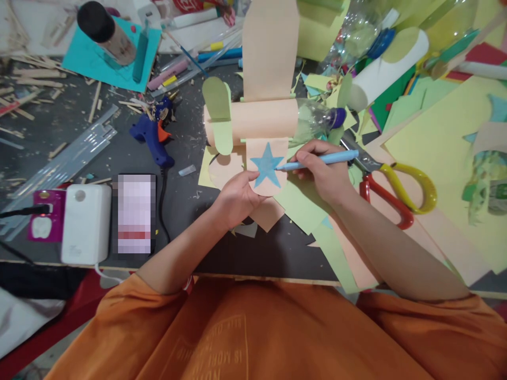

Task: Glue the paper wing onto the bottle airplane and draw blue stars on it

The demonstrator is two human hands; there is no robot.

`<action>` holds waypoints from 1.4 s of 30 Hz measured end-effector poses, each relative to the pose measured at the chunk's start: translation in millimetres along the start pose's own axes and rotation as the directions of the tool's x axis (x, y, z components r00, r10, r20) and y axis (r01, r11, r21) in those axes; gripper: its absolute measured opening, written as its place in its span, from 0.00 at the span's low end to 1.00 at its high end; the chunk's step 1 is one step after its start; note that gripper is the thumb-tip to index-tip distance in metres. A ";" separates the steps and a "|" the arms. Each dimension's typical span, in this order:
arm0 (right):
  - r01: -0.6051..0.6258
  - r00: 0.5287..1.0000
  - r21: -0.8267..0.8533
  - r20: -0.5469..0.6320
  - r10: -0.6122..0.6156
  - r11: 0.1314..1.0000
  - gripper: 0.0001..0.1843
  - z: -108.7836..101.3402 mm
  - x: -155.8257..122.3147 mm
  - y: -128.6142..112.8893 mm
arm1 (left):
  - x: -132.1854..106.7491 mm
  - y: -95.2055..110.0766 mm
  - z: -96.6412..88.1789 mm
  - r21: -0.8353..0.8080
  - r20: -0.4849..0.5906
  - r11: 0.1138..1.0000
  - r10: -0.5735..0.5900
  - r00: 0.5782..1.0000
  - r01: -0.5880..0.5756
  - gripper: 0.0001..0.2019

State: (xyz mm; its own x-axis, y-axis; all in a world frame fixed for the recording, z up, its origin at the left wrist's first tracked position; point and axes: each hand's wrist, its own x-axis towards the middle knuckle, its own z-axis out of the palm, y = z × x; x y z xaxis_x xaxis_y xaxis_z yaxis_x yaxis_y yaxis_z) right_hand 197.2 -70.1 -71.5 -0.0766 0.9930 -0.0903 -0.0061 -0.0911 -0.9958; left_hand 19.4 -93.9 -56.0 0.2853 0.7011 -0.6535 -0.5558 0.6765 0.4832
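My right hand (322,171) grips a light blue marker (336,157), its tip touching the right side of a blue star (266,164). The star lies on the rounded peach paper wing (253,150) of a model plane. My left hand (240,198) pinches the end of this wing, thumb on top and fingers hidden beneath. The plane's body is a plastic bottle (312,122) wrapped in peach paper, with a purple cap pointing right. A second peach wing (270,53) stretches away at the back, and green rounded tail pieces (223,116) sit at the left end.
Scissors (396,184) with red and yellow handles lie to the right on paper sheets. On the left are a blue glue gun (152,137), a phone (134,214), a white power bank (86,224) and glue sticks (67,158). A black-capped bottle (105,34) stands behind them.
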 end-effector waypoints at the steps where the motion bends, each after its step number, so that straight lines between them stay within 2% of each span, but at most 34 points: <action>1: -0.003 1.000 -0.001 0.000 0.003 1.000 0.13 -0.2 0.0 0.1 | 0.0 0.0 -0.1 0.002 0.002 1.000 -0.001 1.000 0.001 0.21; 6: -0.009 1.000 0.003 0.005 0.009 1.000 0.09 -1.3 0.7 1.3 | -0.4 0.5 1.9 -0.006 -0.009 1.000 -0.008 1.000 0.008 0.19; 15: -0.012 0.998 -0.008 0.059 0.012 1.000 0.09 0.1 -0.6 -0.4 | 0.3 0.0 -0.1 0.006 -0.003 1.000 -0.009 1.000 0.009 0.15; 25: -0.006 0.994 0.013 0.107 0.004 1.000 0.10 0.1 -1.3 -2.8 | -1.1 1.4 5.1 -0.014 -0.036 1.000 -0.017 0.999 0.017 0.16; 30: -0.005 0.995 0.082 0.101 -0.003 0.997 0.12 -2.6 -0.8 0.6 | -2.2 2.7 7.2 -0.019 -0.043 1.000 -0.018 0.999 0.018 0.17; 34: -0.017 0.991 0.067 0.130 0.008 0.998 0.10 0.2 -2.0 -1.5 | -1.5 2.0 4.8 -0.004 -0.023 1.000 -0.026 0.999 0.026 0.16; 42: -0.064 0.993 0.064 0.105 0.057 0.996 0.10 0.3 -1.0 -3.4 | -0.3 -0.2 1.1 0.026 -0.021 1.000 0.007 1.000 -0.006 0.12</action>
State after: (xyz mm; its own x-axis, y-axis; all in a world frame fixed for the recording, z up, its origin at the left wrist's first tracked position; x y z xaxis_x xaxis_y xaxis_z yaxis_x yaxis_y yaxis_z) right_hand 196.9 -70.8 -68.0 -0.1816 0.9726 -0.1455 -0.0648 -0.1594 -0.9851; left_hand 20.3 -94.0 -55.2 0.2650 0.7008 -0.6623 -0.5373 0.6777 0.5020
